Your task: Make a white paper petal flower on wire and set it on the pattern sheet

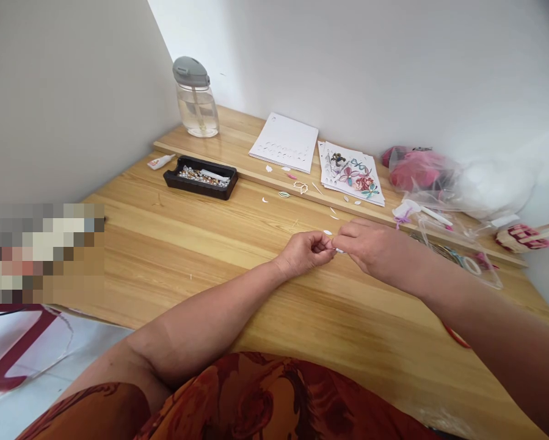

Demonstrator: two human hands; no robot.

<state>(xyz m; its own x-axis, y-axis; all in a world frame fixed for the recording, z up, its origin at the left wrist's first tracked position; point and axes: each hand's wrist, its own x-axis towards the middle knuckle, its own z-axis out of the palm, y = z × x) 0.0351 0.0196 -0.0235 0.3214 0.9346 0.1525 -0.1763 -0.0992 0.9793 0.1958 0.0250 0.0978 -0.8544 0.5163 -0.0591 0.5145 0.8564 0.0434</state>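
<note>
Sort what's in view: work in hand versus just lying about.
Likely the job's: small white piece at the fingers; white oval piece beside them; possibly black rectangular bead tray.
Apparently lying about: clear bottle with grey lid; pink-patterned woven basket.

Fingertips of the left hand (304, 252) and right hand (370, 247) are covering most of a small white piece (339, 250), leaving its outline undetermined. The right forearm (476, 311) is running past the picture's edge and hiding part of a curved red object (458, 338); identity unclear. Pixelation (40, 256) is masking the far left. The lower edge is cutting off the patterned garment (256, 406). Lettering on the small white tube (160, 162) is appearing too tiny to read.
</note>
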